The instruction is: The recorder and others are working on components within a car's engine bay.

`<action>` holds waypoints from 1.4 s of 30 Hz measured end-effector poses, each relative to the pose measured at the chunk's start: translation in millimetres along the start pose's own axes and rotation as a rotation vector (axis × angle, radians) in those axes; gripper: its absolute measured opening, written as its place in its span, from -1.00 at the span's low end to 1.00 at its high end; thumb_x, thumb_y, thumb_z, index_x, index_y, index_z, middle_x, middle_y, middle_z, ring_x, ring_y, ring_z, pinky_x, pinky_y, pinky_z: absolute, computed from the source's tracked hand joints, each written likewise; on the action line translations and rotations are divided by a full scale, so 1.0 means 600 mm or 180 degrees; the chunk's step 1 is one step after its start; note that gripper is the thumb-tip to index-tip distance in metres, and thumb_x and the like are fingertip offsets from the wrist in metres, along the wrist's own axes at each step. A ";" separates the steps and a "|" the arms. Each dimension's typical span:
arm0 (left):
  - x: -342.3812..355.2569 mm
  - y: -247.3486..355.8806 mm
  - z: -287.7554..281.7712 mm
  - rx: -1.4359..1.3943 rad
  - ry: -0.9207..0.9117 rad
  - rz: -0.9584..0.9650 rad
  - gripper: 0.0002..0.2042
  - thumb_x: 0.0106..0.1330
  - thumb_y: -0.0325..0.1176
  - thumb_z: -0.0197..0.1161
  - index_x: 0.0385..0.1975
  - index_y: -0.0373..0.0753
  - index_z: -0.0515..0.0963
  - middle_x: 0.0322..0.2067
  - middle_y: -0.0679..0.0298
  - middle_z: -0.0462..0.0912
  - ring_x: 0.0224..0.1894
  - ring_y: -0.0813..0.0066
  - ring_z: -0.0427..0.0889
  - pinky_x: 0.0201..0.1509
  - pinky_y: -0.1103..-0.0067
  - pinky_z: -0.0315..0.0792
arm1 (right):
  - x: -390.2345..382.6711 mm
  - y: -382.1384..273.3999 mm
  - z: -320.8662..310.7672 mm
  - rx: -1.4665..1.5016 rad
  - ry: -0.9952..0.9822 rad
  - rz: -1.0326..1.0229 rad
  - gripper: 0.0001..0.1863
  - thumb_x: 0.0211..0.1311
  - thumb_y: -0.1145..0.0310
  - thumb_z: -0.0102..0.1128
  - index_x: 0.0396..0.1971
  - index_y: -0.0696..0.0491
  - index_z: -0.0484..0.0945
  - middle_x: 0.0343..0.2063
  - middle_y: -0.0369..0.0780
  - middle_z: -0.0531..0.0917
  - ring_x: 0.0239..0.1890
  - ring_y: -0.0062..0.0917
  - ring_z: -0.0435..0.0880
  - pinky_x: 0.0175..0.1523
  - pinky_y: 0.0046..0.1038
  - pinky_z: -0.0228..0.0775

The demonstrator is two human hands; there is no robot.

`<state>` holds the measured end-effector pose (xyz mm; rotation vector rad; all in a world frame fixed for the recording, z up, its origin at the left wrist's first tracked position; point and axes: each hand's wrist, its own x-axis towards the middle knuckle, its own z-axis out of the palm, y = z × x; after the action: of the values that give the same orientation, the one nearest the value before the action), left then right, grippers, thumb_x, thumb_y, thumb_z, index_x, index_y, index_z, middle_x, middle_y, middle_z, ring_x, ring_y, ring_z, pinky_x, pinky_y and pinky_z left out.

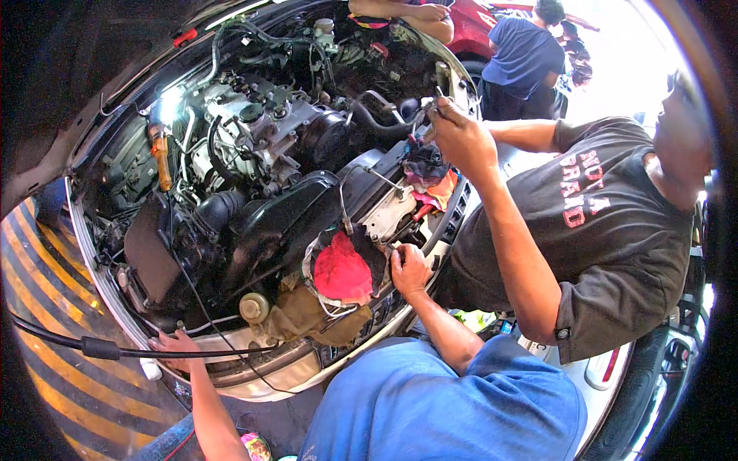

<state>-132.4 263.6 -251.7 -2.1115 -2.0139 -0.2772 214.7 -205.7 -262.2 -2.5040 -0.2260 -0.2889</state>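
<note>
Vehicle: engine bay [307,180] uncovered, filling the frame's centre and upper left; cream front bodywork [286,372] curves along its lower side.
Left hand: left hand [174,349] at the front corner of the bodywork, lower left, behind a black cable [154,353]; fingers partly hidden, whether they grip anything cannot be told.
Right hand: right hand [410,270] at the front edge, centre right, fingers bent; grip on any item cannot be told.
Cloths: red cloth [342,270], bunched, just left of the right hand; brown cloth [334,326] draped below it.
Cap: one, round, tan [254,308], beside the brown cloth.
Engine: grey metal engine [261,127], upper left of centre.
Lamp: lit work light with orange handle [161,160], upper left, among the engine parts.
Co-worker: person in black shirt [615,253], right side; co-worker's hand [465,142] raised over the front edge, fingers closed around a small item, kind unclear.
Surroundings: yellow-and-black striped floor [46,326], lower left; red car [467,31], top right of centre.
</note>
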 end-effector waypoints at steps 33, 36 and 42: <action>-0.014 0.017 -0.039 -0.0069 -0.0240 -0.0119 -0.48 0.36 -0.12 0.20 0.30 -0.11 0.40 0.48 0.10 0.12 0.42 -0.06 0.19 0.36 0.03 0.25 | -0.005 -0.001 -0.001 0.0137 0.0034 0.0084 -0.82 0.23 0.20 0.20 -0.37 -0.01 0.55 -0.36 -0.19 0.60 -0.20 -0.22 0.61 -0.13 -0.17 0.44; -0.012 0.012 -0.029 -0.0200 -0.0224 -0.0160 -0.48 0.33 -0.12 0.23 0.27 -0.13 0.43 0.47 0.07 0.13 0.41 -0.10 0.20 0.38 0.05 0.22 | -0.004 0.000 0.001 -0.0056 0.0031 -0.0026 -0.81 0.25 0.18 0.17 -0.33 -0.01 0.55 -0.34 -0.20 0.58 -0.19 -0.22 0.59 -0.15 -0.15 0.43; -0.015 0.013 -0.028 -0.0053 -0.0183 -0.0091 -0.47 0.37 -0.09 0.18 0.31 -0.12 0.35 0.31 0.00 0.35 0.40 -0.10 0.17 0.36 -0.01 0.19 | -0.007 0.008 0.009 0.0012 0.0142 0.0034 -0.81 0.26 0.18 0.20 -0.29 -0.02 0.59 -0.35 -0.15 0.62 -0.22 -0.18 0.62 -0.15 -0.15 0.44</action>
<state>-125.1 249.7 -238.2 -2.1257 -2.0822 -0.2414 212.8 -206.8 -269.8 -2.4914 -0.1949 -0.3391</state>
